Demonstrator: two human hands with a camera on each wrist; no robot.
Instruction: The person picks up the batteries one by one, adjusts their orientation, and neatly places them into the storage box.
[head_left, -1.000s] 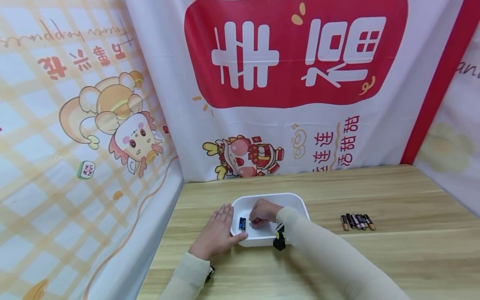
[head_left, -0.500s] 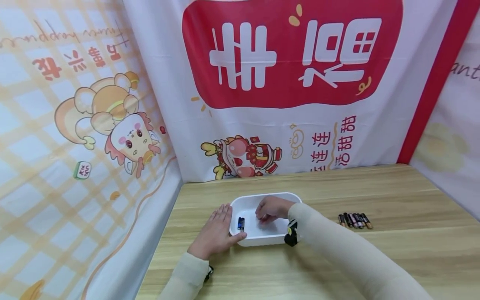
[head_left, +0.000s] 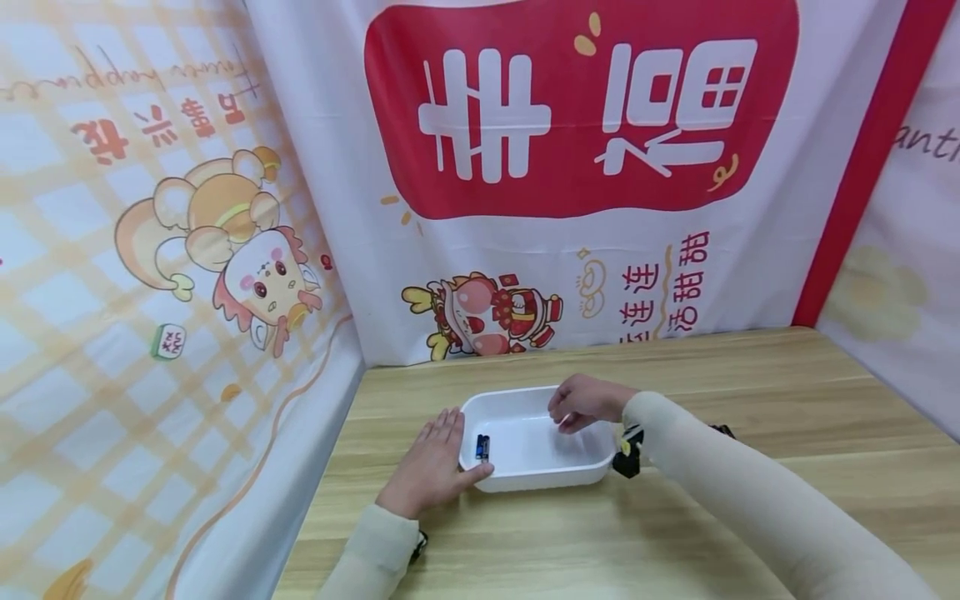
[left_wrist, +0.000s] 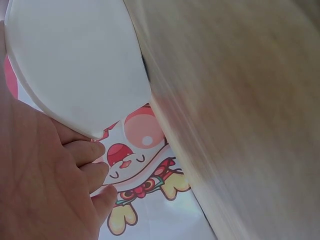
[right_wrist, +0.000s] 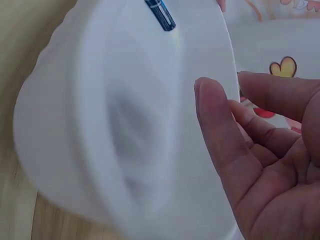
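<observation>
A white plastic tray sits on the wooden table. Inside its left end lie small batteries, blue and black, side by side; a dark blue battery also shows at the top of the right wrist view. My left hand rests along the tray's left rim, fingers extended, the thumb over the front edge. Above the tray's right half hovers my right hand, its fingers loosely bent. In the right wrist view its thumb and index finger stand apart with nothing between them.
To the right, the dark end of a battery peeks out behind my right sleeve, which hides the rest there. A printed cloth hangs at the table's back edge, and another along the left side.
My right hand has moved from beside the batteries in the tray rightward and up toward the tray's right end. The sleeve now covers most of the batteries on the table. My left hand stays put.
</observation>
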